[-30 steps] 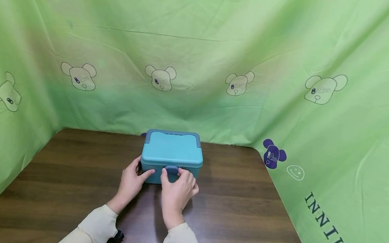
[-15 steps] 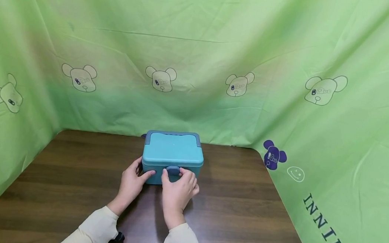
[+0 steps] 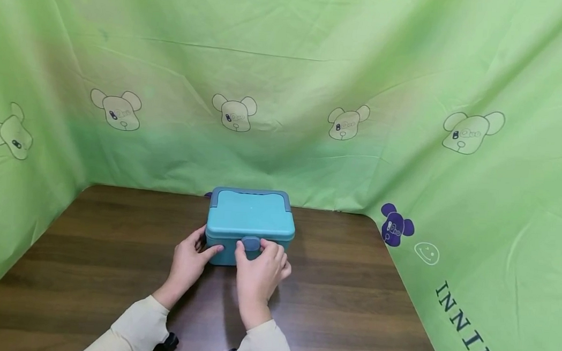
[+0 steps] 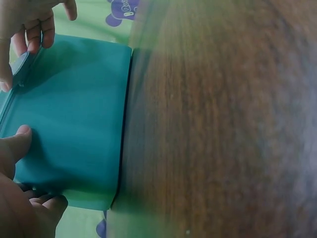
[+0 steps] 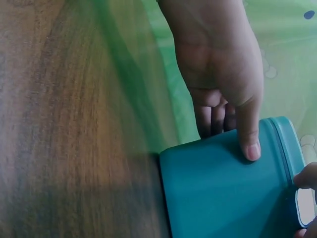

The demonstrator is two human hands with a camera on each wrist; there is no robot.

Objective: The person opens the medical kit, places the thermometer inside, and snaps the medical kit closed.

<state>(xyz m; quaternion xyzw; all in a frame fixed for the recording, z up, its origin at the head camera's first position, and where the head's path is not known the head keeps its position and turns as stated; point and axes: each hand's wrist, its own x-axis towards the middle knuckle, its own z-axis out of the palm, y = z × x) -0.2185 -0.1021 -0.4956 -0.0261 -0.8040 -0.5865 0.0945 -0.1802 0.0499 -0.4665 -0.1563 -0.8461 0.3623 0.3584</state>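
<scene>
A teal lunch box [image 3: 252, 214] with a closed lid stands on the table, its front toward me. My left hand [image 3: 187, 266] grips the box's left front corner. In the right wrist view the left thumb [image 5: 251, 144] lies on the front wall, and the other fingers go round the side, partly hidden. My right hand [image 3: 259, 273] pinches the blue-grey latch [image 3: 251, 243] at the front between thumb and index finger. Seen from the left wrist, the latch [image 4: 20, 69] stands out from the front wall [image 4: 79, 114].
A blue-grey carrying handle [image 3: 214, 198] lies folded round the lid's back edge. The dark wooden table [image 3: 351, 287] is walled at the back and sides by a green cloth [image 3: 281, 165] with printed bear heads.
The latch looks tipped slightly up and outward, and my right hand has shifted a little with it. My left hand keeps its hold on the corner.
</scene>
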